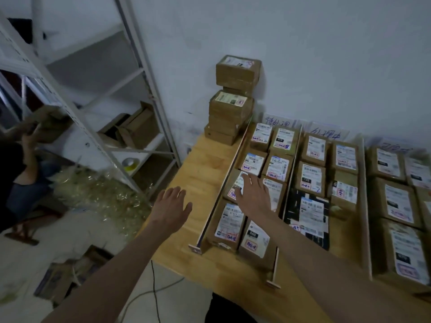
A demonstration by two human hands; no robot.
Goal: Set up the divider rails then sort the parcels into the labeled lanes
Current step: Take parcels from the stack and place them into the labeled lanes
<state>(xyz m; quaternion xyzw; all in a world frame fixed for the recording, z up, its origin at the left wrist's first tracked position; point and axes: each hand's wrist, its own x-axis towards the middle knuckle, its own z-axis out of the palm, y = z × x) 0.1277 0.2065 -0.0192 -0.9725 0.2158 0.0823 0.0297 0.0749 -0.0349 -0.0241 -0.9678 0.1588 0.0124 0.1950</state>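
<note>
Here, the right hand [253, 194] lay flat, fingers spread, on a labelled cardboard parcel [236, 186] mid-frame, in the leftmost lane beside a thin wooden rail [224, 183]; the left hand [171, 207] hovered open, empty, left of it.

The pale honey-coloured wooden tabletop [205, 164] shows a faint lengthwise grain. On it, brown cardboard parcels [311, 150] carry white printed labels with black text, blue header strips and small red-pink stamps. One flat parcel wrapped in black film [293, 206] at about four o'clock of centre bears the same white label. The thin divider rails [224, 183] are light, unpainted wood with whitish edges. At twelve o'clock stands a stack of olive-brown taped boxes [233, 113] — its top labels white, one tinged green. White paper lane signs [277, 123] have dark-blue handwriting. The wall is dull bluish white; the grey-white metal shelving frame [140, 66] sits at ten o'clock.
</note>
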